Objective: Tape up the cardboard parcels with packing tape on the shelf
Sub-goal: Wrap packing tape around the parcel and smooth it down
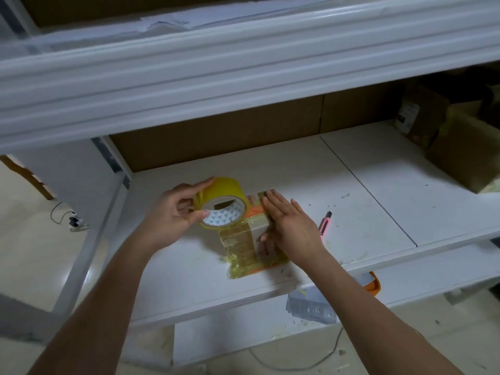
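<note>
Up close, the left hand pinched the yellow tape roll over the small cardboard parcel on the white shelf, while the right hand lay flat with straight fingers on the parcel, near a pink box cutter.

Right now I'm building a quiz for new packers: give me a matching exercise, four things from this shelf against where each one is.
Things:
1. tape roll
2. parcel
3. knife
4. boxes

Places:
A. far right of the shelf
B. under the flat right hand
C. held in the left hand
D. lying just right of the right hand

Pairs: 1-C, 2-B, 3-D, 4-A
</note>
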The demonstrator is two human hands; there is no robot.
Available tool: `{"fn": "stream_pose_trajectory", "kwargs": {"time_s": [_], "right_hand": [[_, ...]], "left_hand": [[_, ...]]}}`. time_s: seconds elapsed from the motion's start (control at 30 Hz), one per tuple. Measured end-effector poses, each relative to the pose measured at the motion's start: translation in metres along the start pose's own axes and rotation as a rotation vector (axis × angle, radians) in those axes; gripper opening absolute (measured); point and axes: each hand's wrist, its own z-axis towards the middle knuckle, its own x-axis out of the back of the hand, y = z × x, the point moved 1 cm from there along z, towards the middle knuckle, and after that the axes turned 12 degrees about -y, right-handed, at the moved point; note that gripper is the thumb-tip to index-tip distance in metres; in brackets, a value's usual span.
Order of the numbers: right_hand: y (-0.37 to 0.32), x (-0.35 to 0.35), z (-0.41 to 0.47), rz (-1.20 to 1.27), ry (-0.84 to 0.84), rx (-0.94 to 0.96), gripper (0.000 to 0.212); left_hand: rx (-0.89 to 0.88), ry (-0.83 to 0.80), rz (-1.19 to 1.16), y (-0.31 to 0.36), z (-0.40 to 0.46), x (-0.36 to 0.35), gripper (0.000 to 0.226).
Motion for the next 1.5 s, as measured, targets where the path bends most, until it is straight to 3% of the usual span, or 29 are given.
{"fn": "stream_pose_trajectory", "kwargs": {"time_s": [0.17,0.37,0.53,0.83,1.03,1.17,1.3,1.43,1.5], "right_hand": [[-0.024,0.003,0.003,-0.148,0.039,-0.014,0.082],[-0.022,-0.004,0.007,-0.148,0.036,0.03,0.078],[-0.014,-0.001,0.007,-0.137,0.009,0.008,0.074],[-0.029,-0.008,0.008,-0.17,0.034,0.0,0.077],[-0.02,-0.005,0.011,-0.099,-0.011,0.054,0.082],[-0.023,0.006,0.009,-0.169,-0.074,0.092,0.077],[-0.056,-0.003,0.003,-0.071,0.057,0.101,0.096],[-0.064,-0.025,0.012,0.0,0.137,0.105,0.09],[-0.051,-0.024,0.017,0.112,0.167,0.141,0.081]], "left_hand": [[-0.04,0.039,0.068,-0.009,-0.001,-0.001,0.071],[-0.085,-0.008,-0.264,-0.01,-0.003,-0.02,0.066],[-0.003,0.025,-0.005,-0.023,-0.018,0.022,0.07],[0.066,0.041,-0.07,-0.056,-0.042,0.014,0.066],[0.131,0.035,-0.241,-0.063,-0.048,0.0,0.055],[0.187,-0.124,-0.244,-0.064,-0.048,-0.004,0.048],[0.195,0.001,-0.24,-0.053,-0.039,-0.002,0.013],[0.235,0.064,-0.188,-0.055,-0.026,-0.006,0.004],[0.286,0.067,-0.234,-0.054,-0.021,-0.007,0.012]]}}
